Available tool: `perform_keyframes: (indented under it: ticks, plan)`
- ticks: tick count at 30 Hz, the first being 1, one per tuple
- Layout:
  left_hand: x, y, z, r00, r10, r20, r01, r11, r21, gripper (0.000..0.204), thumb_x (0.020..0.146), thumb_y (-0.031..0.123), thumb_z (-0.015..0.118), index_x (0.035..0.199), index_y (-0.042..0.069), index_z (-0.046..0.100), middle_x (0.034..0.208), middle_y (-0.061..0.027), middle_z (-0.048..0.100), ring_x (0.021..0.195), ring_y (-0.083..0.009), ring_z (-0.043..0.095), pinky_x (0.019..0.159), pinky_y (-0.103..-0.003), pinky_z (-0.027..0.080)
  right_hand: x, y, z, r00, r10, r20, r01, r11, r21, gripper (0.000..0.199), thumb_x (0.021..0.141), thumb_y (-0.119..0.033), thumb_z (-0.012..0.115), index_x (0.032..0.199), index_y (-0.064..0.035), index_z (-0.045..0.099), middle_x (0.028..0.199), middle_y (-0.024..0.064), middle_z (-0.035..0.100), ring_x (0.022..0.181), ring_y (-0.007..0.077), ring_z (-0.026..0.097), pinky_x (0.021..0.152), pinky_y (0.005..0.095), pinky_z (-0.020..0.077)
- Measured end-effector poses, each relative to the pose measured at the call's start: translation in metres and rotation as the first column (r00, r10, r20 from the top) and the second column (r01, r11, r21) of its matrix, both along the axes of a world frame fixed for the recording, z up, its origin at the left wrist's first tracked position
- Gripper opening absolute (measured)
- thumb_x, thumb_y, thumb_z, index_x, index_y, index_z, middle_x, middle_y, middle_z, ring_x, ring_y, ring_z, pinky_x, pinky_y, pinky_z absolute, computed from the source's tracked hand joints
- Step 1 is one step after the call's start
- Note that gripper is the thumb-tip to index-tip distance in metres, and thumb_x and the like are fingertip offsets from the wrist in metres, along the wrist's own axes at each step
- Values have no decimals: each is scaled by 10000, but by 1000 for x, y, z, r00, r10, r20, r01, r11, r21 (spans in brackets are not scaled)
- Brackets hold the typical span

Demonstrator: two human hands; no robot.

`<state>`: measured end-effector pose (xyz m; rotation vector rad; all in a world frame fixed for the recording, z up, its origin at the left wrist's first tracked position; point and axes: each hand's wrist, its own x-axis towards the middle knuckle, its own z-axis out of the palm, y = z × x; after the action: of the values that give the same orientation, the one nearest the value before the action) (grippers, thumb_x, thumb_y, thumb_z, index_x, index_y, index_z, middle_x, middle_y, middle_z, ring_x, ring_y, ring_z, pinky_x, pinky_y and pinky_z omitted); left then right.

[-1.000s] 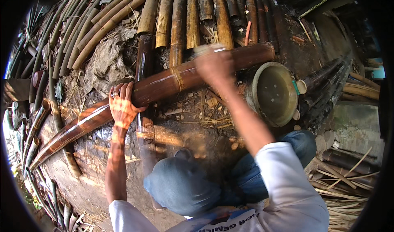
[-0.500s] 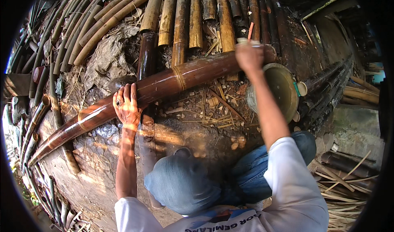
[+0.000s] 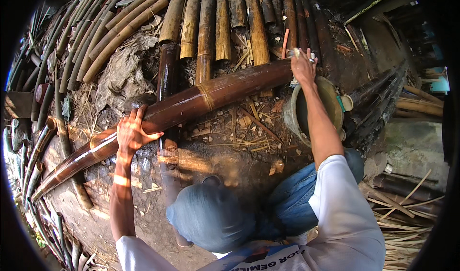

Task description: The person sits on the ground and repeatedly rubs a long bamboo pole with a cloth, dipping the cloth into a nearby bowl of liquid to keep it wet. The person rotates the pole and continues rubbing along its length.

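A long, wet, dark-brown bamboo pole (image 3: 239, 86) lies aslant in front of me, its right end higher in the picture. My left hand (image 3: 132, 133) rests on its left half, fingers spread over the top and thumb stretched aside. My right hand (image 3: 304, 68) is at the pole's right end, its fingers bent over a small whitish pad (image 3: 295, 53) that is mostly hidden. Just below that hand stands a round, worn bucket (image 3: 290, 112), partly covered by my right forearm. Another dark bamboo length (image 3: 166, 74) passes under the pole.
Several bamboo poles (image 3: 205, 36) lie side by side beyond, with more stacked at the left (image 3: 103, 36). A crumpled grey sheet (image 3: 127, 74) sits near the pole. Dark split bamboo (image 3: 378, 103) lies right of the bucket. Chips and strips litter the wet ground.
My left hand has slid left along the pole, its fingers now wider apart. My right hand has shifted slightly right, over the pole's end. The pole lies nearly as before.
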<state>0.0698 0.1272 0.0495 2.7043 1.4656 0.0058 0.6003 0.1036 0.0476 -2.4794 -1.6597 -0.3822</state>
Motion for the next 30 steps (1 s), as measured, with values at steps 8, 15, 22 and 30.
perform_keyframes:
  ticks: [8, 15, 22, 30]
  plan:
    - [-3, -18, -14, 997, 71, 14, -72, 985, 158, 1076, 597, 592, 886, 1488, 143, 484, 1350, -127, 585, 1191, -326, 602, 998, -468, 482, -241, 6, -47, 685, 611, -397, -519, 791, 324, 395, 971, -288, 584, 1239, -5, 654, 1333, 206, 607, 1367, 342, 480, 1238, 575, 210]
    - [-6, -28, -22, 996, 85, -12, -79, 962, 261, 1140, 541, 524, 921, 1502, 112, 465, 1383, -129, 563, 1276, -348, 538, 1080, -493, 412, -5, -2, -16, 993, -51, -103, 62, 992, 106, 359, 999, -279, 520, 1264, -75, 651, 1279, 170, 631, 1223, 345, 573, 1141, 560, 344]
    - [4, -36, -17, 994, 109, -3, -104, 956, 275, 1139, 530, 423, 940, 1521, 143, 454, 1394, -115, 562, 1292, -335, 530, 1124, -500, 378, -192, 2, -22, 745, 258, -615, -353, 935, -35, 530, 964, -376, 612, 1390, -62, 580, 1289, 247, 602, 1285, 406, 517, 1102, 556, 375]
    - [-14, -11, 4, 999, 35, 21, -36, 998, 44, 1187, 519, 531, 947, 1520, 142, 441, 1283, -144, 639, 1119, -349, 627, 980, -484, 485, -110, -1, -21, 777, 138, -614, -133, 990, 55, 315, 1006, -314, 572, 1180, -84, 700, 1276, 171, 629, 1223, 359, 570, 1210, 591, 249]
